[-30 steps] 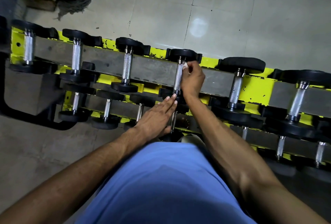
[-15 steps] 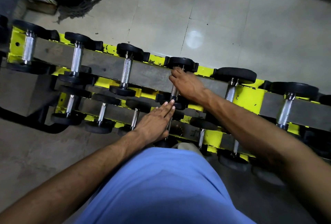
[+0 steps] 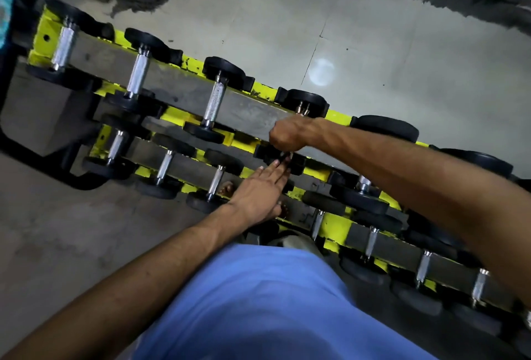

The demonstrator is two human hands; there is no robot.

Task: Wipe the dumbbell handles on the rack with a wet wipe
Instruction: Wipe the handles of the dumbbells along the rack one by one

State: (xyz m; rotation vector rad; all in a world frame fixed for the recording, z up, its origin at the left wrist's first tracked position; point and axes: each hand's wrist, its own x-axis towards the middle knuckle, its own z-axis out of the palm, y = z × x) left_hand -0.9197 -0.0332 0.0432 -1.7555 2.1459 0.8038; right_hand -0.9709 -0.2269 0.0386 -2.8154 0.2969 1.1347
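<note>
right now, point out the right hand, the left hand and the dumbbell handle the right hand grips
right hand (image 3: 290, 134): head view, back of the fist
left hand (image 3: 258, 190): head view, back of the hand
dumbbell handle (image 3: 301, 109): head view, bare end above the fist

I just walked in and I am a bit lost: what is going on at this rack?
A person leans over a yellow rack of dumbbells. The right hand has its grip round the handle of one dumbbell in the top row. The left hand lies flat, fingers straight, on that dumbbell's near black end. No wipe shows; it may be hidden in the fist.
</note>
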